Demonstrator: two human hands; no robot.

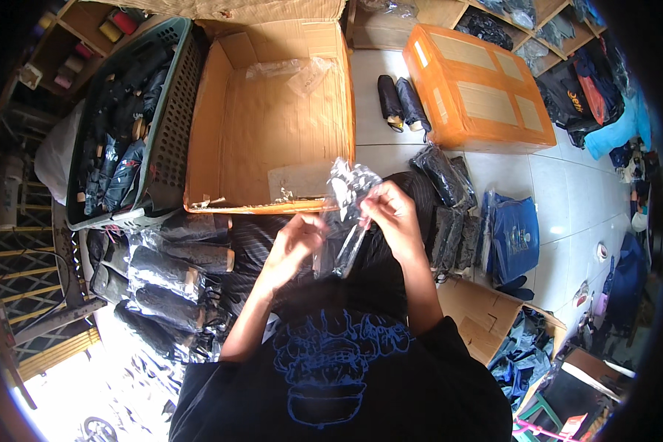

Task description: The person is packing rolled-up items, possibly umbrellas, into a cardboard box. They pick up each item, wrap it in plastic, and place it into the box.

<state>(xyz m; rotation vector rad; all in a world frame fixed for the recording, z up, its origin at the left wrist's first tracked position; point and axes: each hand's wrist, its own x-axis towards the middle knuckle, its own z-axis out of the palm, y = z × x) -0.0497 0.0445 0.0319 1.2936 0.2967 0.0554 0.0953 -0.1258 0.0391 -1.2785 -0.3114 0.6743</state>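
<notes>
A crumpled clear plastic bag [352, 184] hangs over my lap, in front of the open carton. My right hand [392, 215] is closed on it, thumb and fingers pinching its right side. Beside the bag's lower left part is my left hand [295, 241], its fingers curled and their tips smeared by motion. Whether those tips touch the plastic I cannot tell. The open cardboard box [272, 125] in front of me holds only some loose clear plastic [309, 76] and a pale flap or sheet near its front edge.
Left stands a green basket [173, 110] of dark folded umbrellas; several plastic-wrapped ones [166, 280] lie below it. Two folded umbrellas [401, 103] lie beside a taped carton [482, 88]. At right are dark wrapped bundles [446, 177], a blue packet [514, 236] and an open carton [479, 313].
</notes>
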